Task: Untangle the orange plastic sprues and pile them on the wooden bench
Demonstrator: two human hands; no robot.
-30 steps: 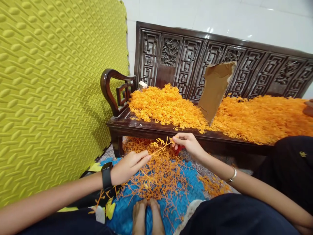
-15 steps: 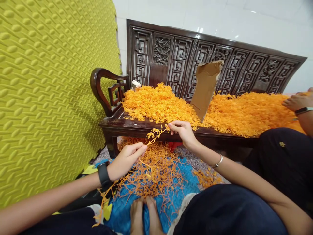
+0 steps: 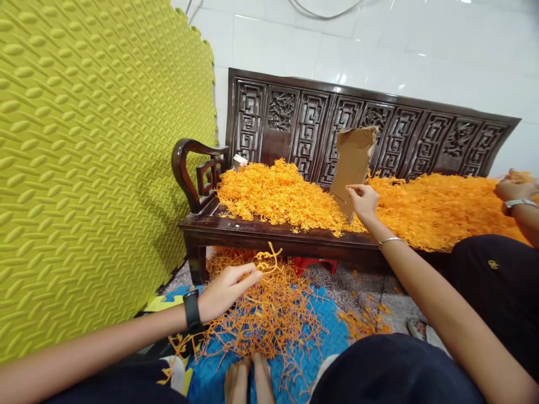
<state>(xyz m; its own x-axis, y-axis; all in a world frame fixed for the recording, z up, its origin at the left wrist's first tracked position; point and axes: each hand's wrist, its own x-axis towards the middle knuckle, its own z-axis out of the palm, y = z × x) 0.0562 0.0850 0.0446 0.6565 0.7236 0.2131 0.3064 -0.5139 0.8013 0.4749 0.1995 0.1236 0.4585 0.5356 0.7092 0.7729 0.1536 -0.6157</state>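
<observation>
My left hand (image 3: 231, 285) is closed in a pinch on a thin orange plastic sprig (image 3: 269, 261), whose branched, curled end sticks up past the fingertips. Below it lies a tangle of bare orange stems (image 3: 269, 308). My right hand (image 3: 364, 201) is raised over the bench seat, thumb and fingers pinched together in front of a piece of cardboard (image 3: 353, 154). A tiny orange speck shows at those fingertips, too small to name. Beyond both hands, a heap of small orange plastic pieces (image 3: 278, 191) covers the left part of the seat.
The dark carved wooden bench (image 3: 202, 224) spans the view. Right of the cardboard spreads a second orange heap (image 3: 442, 207), with another person's hand (image 3: 511, 188) over it. A yellow foam mat (image 3: 105, 168) stands at left; a blue mat (image 3: 332, 314) and red stool (image 3: 314, 265) are below.
My right hand has let go of the sprig's tip and moved right and up, to the cardboard. The left hand still grips the sprig. The view has tilted up a little.
</observation>
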